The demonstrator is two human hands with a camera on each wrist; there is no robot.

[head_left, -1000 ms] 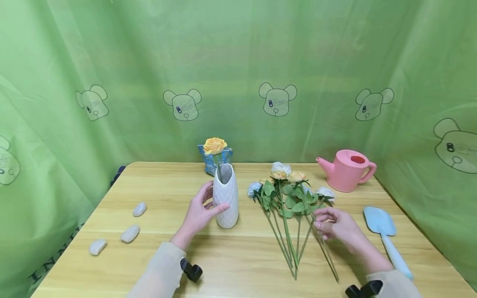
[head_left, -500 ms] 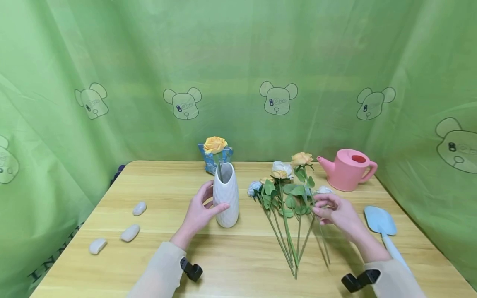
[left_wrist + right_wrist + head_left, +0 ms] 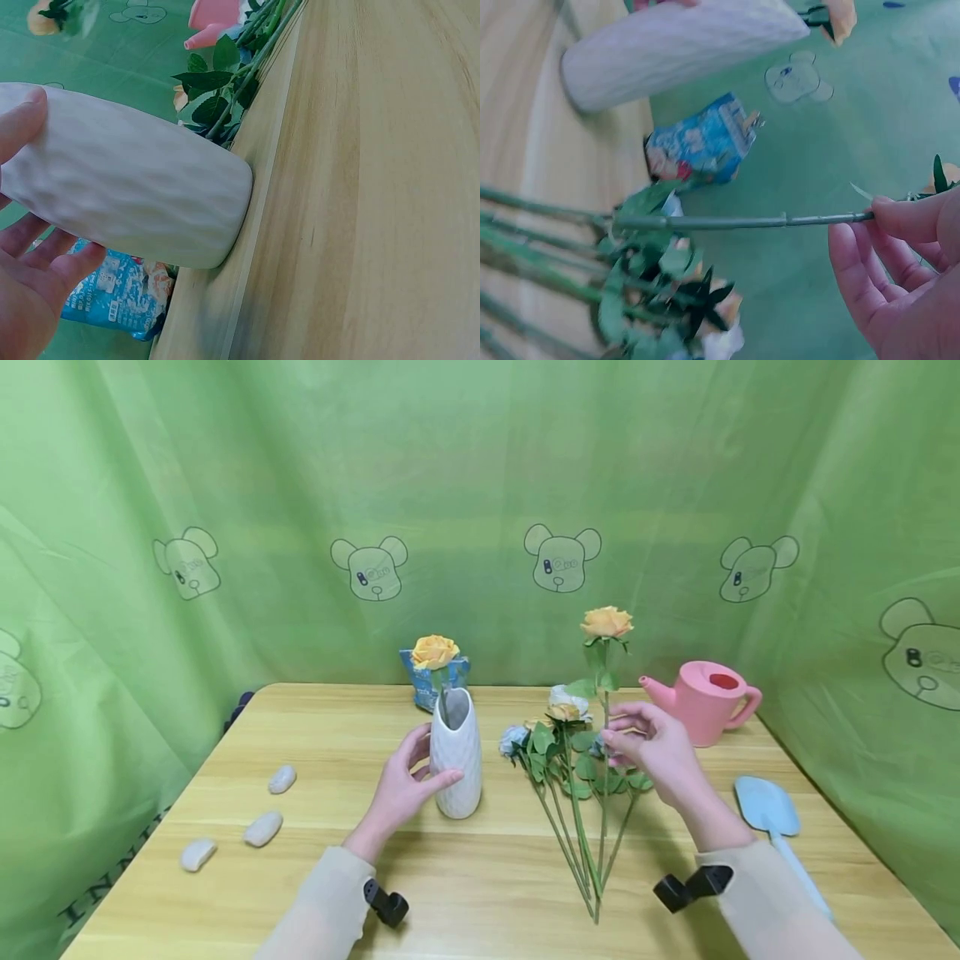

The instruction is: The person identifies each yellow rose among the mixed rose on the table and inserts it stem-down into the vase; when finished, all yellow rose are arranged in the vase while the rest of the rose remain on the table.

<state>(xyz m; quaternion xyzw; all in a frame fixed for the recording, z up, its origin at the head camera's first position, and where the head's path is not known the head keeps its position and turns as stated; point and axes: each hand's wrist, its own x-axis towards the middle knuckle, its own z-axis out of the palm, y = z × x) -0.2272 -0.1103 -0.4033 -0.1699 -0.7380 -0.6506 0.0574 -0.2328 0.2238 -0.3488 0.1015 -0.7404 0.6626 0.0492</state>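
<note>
A white textured vase (image 3: 456, 768) stands upright on the table, one yellow rose (image 3: 435, 652) rising from its mouth. Around the vase's left side curls my left hand (image 3: 405, 785), thumb across the front, as the left wrist view also shows. My right hand (image 3: 651, 747) pinches the green stem (image 3: 735, 222) of a peach-yellow rose (image 3: 607, 622) between thumb and fingers. That rose is held upright above the other flowers, its bloom level with the curtain. Beneath it several artificial flowers (image 3: 573, 777), yellow, white and pale blue, lie with stems toward the front.
A pink watering can (image 3: 701, 702) stands at the back right, with a light blue toy shovel (image 3: 772, 814) in front of it. Three pale stones (image 3: 262, 829) lie on the left. Behind the vase sits a blue packet (image 3: 422, 689). Green curtain (image 3: 465, 485) surrounds the wooden table (image 3: 337, 735).
My right hand has lifted the peach-yellow rose off the table and moved it up and left, turning it upright. My left hand and the vase have stayed in place.
</note>
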